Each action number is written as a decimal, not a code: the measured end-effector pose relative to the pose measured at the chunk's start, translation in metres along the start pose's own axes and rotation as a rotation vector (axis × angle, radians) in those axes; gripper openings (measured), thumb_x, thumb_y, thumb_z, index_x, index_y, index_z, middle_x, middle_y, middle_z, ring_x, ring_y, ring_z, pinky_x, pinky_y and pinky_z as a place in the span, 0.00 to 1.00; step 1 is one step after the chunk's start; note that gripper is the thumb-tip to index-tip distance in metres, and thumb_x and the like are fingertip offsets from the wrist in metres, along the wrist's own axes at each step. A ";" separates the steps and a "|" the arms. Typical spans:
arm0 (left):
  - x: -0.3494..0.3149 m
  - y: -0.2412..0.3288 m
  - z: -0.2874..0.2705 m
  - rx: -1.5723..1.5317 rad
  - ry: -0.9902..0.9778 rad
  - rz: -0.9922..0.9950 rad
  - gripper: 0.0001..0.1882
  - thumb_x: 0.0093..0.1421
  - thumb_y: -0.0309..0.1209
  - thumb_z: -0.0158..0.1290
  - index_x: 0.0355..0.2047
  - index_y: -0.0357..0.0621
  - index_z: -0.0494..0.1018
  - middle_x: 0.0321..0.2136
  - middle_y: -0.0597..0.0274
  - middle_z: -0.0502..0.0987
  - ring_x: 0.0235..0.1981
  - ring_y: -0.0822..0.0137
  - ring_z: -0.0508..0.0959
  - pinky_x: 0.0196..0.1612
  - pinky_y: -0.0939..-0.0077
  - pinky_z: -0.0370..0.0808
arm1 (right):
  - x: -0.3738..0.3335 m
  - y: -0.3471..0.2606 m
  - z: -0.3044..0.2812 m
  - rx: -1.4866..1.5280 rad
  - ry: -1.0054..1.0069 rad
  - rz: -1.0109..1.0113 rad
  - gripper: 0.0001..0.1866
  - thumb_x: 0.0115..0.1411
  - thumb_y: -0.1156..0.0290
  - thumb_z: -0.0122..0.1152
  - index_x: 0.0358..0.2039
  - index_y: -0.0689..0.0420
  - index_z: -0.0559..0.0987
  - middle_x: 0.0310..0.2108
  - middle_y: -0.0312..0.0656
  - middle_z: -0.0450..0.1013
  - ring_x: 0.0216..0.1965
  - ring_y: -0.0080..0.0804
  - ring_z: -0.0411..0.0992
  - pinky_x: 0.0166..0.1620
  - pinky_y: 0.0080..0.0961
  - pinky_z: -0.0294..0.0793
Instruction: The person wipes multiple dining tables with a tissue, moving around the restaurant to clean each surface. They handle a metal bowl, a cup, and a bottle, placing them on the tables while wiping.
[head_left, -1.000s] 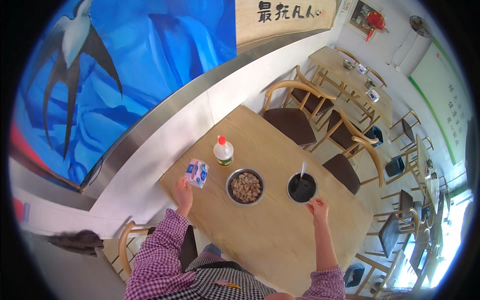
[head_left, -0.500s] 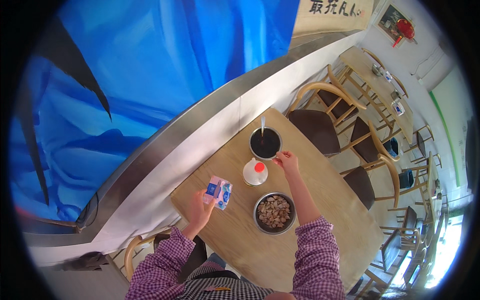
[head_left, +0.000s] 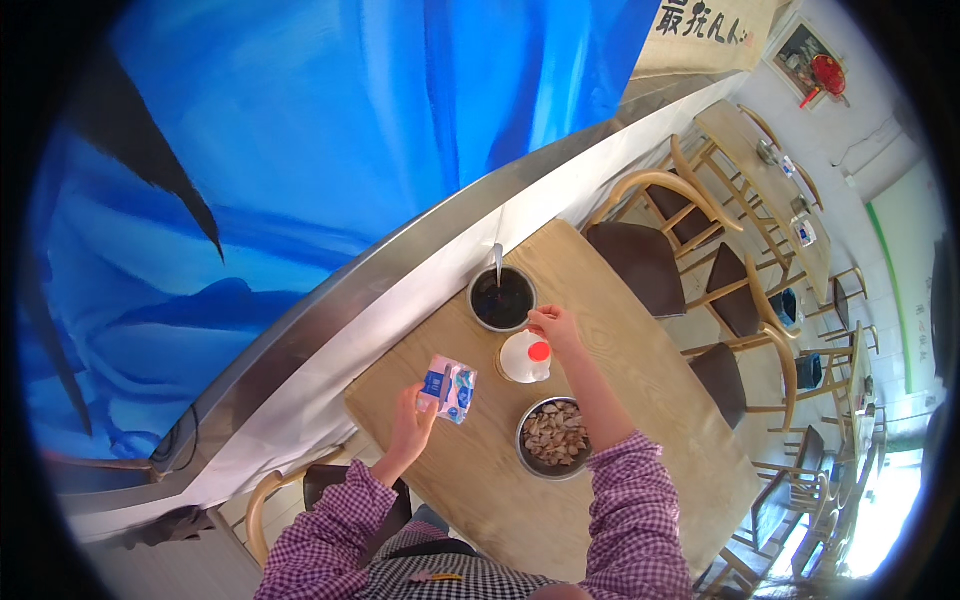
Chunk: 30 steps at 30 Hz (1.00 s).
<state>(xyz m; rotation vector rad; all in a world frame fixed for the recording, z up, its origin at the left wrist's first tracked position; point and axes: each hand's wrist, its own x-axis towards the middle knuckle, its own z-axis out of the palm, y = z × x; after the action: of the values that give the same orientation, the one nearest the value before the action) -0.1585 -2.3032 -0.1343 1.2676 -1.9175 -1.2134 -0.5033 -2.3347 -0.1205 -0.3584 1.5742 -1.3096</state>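
My right hand pinches the near right rim of a metal bowl of dark contents, in which a spoon stands with its handle up. Just below that hand is a whitish plastic bottle with a red cap. My left hand grips the near left edge of a pink and blue soft packet, perhaps tissues, lying on the table. Under my right forearm sits a second metal bowl of pale pinkish-beige pieces that look like garlic cloves; the forearm covers part of its right side.
The wooden table borders a white ledge with a metal edge, below a large blue painting. Chairs with dark seats stand beyond the right edge. Another chair is at the lower left; more tables line the right.
The bowl of dark contents has slid left and slightly nearer, with my right hand on its rim. My left hand stays on the packet. The whole view has shifted slightly.
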 end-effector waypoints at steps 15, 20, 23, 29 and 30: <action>0.007 0.054 0.026 0.439 0.011 0.032 0.54 0.42 0.41 0.67 0.63 0.42 0.46 0.58 0.35 0.51 0.58 0.39 0.57 0.58 0.52 0.58 | -0.126 0.021 -0.109 -0.299 0.278 -0.239 0.14 0.61 0.66 0.53 0.45 0.59 0.75 0.38 0.37 0.74 0.38 0.23 0.71 0.40 0.20 0.69; 0.007 0.036 0.034 0.187 0.062 0.047 0.48 0.47 0.32 0.63 0.63 0.41 0.46 0.58 0.42 0.55 0.57 0.46 0.60 0.57 0.59 0.62 | -0.210 0.075 -0.160 -0.381 0.493 -0.131 0.13 0.60 0.67 0.54 0.44 0.59 0.74 0.38 0.36 0.74 0.38 0.22 0.71 0.39 0.20 0.71; -0.007 0.015 0.029 0.225 0.202 0.174 0.41 0.51 0.31 0.61 0.61 0.38 0.52 0.52 0.46 0.63 0.54 0.52 0.65 0.55 0.61 0.64 | -0.238 0.102 -0.162 -0.413 0.546 -0.081 0.14 0.60 0.68 0.54 0.44 0.60 0.74 0.38 0.37 0.74 0.37 0.23 0.71 0.38 0.21 0.71; -0.087 -0.009 -0.032 -0.182 0.146 -0.135 0.22 0.59 0.17 0.46 0.54 0.40 0.65 0.43 0.57 0.71 0.44 0.68 0.73 0.44 0.77 0.70 | -0.265 0.130 -0.130 -0.440 0.458 -0.019 0.13 0.60 0.67 0.56 0.40 0.62 0.70 0.35 0.44 0.74 0.35 0.33 0.75 0.38 0.29 0.75; -0.103 -0.009 -0.040 -0.128 0.118 -0.163 0.22 0.58 0.16 0.46 0.54 0.40 0.65 0.42 0.58 0.71 0.43 0.68 0.73 0.43 0.78 0.70 | -0.265 0.133 -0.126 -0.438 0.415 0.034 0.12 0.60 0.68 0.56 0.39 0.63 0.69 0.34 0.45 0.74 0.33 0.33 0.75 0.37 0.28 0.75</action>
<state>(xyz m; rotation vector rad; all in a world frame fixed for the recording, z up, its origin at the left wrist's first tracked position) -0.0796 -2.2263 -0.1202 1.4153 -1.6527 -1.2899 -0.4424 -2.0187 -0.1153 -0.3381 2.2172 -1.0460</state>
